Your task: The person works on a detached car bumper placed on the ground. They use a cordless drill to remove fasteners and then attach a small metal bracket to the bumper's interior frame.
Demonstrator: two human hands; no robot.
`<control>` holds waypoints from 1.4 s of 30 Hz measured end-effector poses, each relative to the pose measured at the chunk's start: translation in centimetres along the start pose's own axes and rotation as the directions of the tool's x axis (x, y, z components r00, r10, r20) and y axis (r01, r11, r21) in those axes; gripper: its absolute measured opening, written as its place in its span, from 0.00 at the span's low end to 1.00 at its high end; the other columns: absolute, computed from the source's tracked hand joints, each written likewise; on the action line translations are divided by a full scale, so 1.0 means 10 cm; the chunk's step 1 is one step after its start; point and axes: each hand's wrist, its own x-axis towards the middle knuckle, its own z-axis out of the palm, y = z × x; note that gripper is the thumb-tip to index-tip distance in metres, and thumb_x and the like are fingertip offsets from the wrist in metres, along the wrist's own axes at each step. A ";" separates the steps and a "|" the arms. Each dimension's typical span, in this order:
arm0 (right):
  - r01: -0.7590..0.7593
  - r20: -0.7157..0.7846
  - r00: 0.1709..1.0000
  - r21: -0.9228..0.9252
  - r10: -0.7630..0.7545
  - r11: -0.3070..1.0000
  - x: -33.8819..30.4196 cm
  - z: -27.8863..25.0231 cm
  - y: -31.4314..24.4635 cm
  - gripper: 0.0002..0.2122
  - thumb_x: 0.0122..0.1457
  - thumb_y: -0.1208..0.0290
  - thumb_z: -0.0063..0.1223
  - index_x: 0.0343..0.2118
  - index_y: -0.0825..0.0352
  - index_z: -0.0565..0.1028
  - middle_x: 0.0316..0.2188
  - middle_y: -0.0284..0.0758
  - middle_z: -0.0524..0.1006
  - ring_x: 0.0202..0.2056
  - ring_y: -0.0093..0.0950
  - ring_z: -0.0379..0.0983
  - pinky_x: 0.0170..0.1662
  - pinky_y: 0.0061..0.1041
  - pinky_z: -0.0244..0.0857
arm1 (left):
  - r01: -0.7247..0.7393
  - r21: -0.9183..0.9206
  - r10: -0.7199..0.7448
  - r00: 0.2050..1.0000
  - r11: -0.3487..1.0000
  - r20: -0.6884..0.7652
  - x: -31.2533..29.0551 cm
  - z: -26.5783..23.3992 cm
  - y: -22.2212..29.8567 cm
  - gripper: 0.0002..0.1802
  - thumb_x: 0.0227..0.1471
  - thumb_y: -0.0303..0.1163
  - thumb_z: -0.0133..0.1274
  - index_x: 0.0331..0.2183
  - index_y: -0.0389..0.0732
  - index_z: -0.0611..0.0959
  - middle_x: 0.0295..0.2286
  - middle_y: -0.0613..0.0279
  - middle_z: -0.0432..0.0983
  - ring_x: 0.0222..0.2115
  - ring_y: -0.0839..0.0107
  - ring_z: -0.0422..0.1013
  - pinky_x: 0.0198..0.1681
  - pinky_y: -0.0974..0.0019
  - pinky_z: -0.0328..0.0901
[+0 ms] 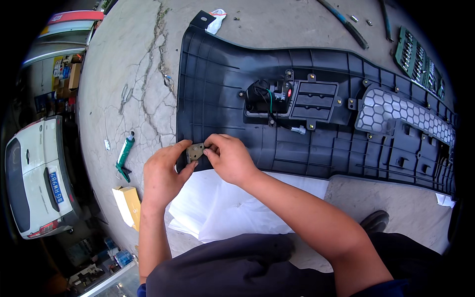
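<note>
A large black plastic bumper [217, 69] lies with its ribbed inner side up on the ground before me. At its near left corner is a small tan metal bracket [196, 152] with several holes. My left hand [166, 171] pinches the bracket from the left between thumb and fingers. My right hand [230, 157] grips the bracket's right edge with curled fingertips. Whether the bracket touches the bumper cannot be made out. Farther right, a black lamp unit [264, 99] with a green wire and a white connector sits in the bumper, beside a honeycomb grille [391, 110].
White foam sheeting [232, 203] lies under the bumper's near edge. To the left are a green caulking gun [124, 157] and a yellow-and-white box [127, 207] on cracked concrete. A green socket set [418, 62] lies far right. A white vehicle [37, 173] stands at far left.
</note>
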 end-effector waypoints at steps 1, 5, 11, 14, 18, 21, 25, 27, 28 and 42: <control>0.000 0.002 1.000 0.005 0.000 1.000 0.02 0.01 0.00 0.05 0.61 0.77 0.63 0.37 0.71 0.78 0.34 0.45 0.80 0.36 0.45 0.79 0.41 0.41 0.73 | 0.004 0.000 -0.004 1.000 1.000 0.011 0.03 -0.01 0.00 0.26 0.45 0.29 0.73 0.49 0.43 0.87 0.36 0.57 0.85 0.32 0.59 0.78 0.35 0.59 0.72; -0.009 0.027 1.000 0.027 0.009 1.000 0.07 -0.01 0.08 0.06 0.60 0.78 0.64 0.36 0.70 0.77 0.32 0.45 0.80 0.33 0.44 0.80 0.39 0.40 0.73 | 0.005 0.074 -0.014 0.993 0.997 0.119 0.14 -0.08 0.03 0.25 0.45 0.29 0.74 0.48 0.43 0.87 0.35 0.56 0.85 0.32 0.57 0.79 0.36 0.59 0.72; -0.168 0.156 0.977 0.146 0.145 0.975 0.11 -0.16 0.02 0.05 0.65 0.78 0.64 0.37 0.72 0.78 0.30 0.36 0.81 0.29 0.20 0.79 0.32 0.26 0.72 | 0.017 0.061 -0.027 0.987 0.998 0.156 0.14 -0.07 0.01 0.24 0.48 0.28 0.72 0.49 0.40 0.86 0.35 0.51 0.84 0.35 0.51 0.80 0.39 0.54 0.74; -0.261 0.209 0.957 0.314 0.201 0.913 0.12 -0.16 0.02 0.03 0.67 0.79 0.61 0.40 0.72 0.79 0.32 0.33 0.82 0.32 0.18 0.79 0.34 0.24 0.73 | 0.019 0.050 -0.027 0.986 0.999 0.167 0.13 -0.08 -0.02 0.24 0.48 0.27 0.71 0.49 0.39 0.85 0.35 0.50 0.85 0.36 0.49 0.80 0.40 0.53 0.74; -0.315 0.234 0.945 0.478 0.227 0.820 0.12 -0.07 0.06 0.03 0.67 0.82 0.58 0.41 0.73 0.79 0.33 0.34 0.83 0.33 0.21 0.80 0.37 0.24 0.75 | -0.002 0.026 -0.003 0.986 1.000 0.167 0.15 -0.10 -0.03 0.24 0.49 0.27 0.71 0.50 0.38 0.85 0.36 0.49 0.85 0.36 0.49 0.80 0.40 0.54 0.74; -0.297 0.212 0.952 0.469 0.220 0.832 0.12 -0.03 0.05 0.03 0.67 0.82 0.58 0.42 0.73 0.79 0.34 0.35 0.84 0.34 0.22 0.81 0.39 0.25 0.76 | 0.014 0.029 -0.019 0.983 0.999 0.184 0.15 -0.11 -0.03 0.24 0.50 0.27 0.71 0.50 0.38 0.85 0.36 0.49 0.85 0.37 0.49 0.81 0.41 0.53 0.74; -0.253 0.216 0.961 0.430 0.174 0.867 0.12 -0.03 0.00 0.03 0.67 0.82 0.57 0.41 0.73 0.79 0.33 0.36 0.84 0.34 0.23 0.81 0.40 0.26 0.76 | 0.007 0.018 -0.010 0.985 1.000 0.170 0.13 -0.10 -0.04 0.24 0.50 0.28 0.70 0.50 0.38 0.85 0.36 0.48 0.85 0.37 0.48 0.81 0.41 0.53 0.74; -0.242 0.194 0.965 0.411 0.175 0.879 0.12 -0.01 0.02 0.03 0.67 0.82 0.57 0.41 0.73 0.79 0.33 0.37 0.84 0.34 0.23 0.81 0.40 0.27 0.76 | 0.014 0.023 -0.018 0.984 1.000 0.176 0.13 -0.10 -0.04 0.24 0.50 0.28 0.71 0.50 0.38 0.85 0.36 0.48 0.85 0.37 0.48 0.81 0.41 0.53 0.74; -0.236 0.183 0.967 0.401 0.175 0.885 0.12 0.00 0.04 0.03 0.66 0.83 0.57 0.41 0.74 0.79 0.33 0.37 0.84 0.33 0.23 0.81 0.40 0.27 0.76 | 0.017 0.026 -0.022 0.984 1.000 0.178 0.12 -0.10 -0.05 0.24 0.50 0.28 0.71 0.50 0.38 0.85 0.36 0.48 0.85 0.37 0.48 0.81 0.41 0.53 0.74; 0.183 -0.004 0.982 -0.164 -0.187 0.969 0.04 0.13 -0.01 0.05 0.65 0.74 0.60 0.35 0.69 0.76 0.33 0.44 0.79 0.36 0.49 0.79 0.41 0.45 0.74 | -0.003 -0.015 0.006 0.983 1.000 0.185 0.06 -0.09 -0.15 0.24 0.51 0.28 0.70 0.50 0.35 0.84 0.38 0.48 0.85 0.39 0.48 0.80 0.44 0.52 0.73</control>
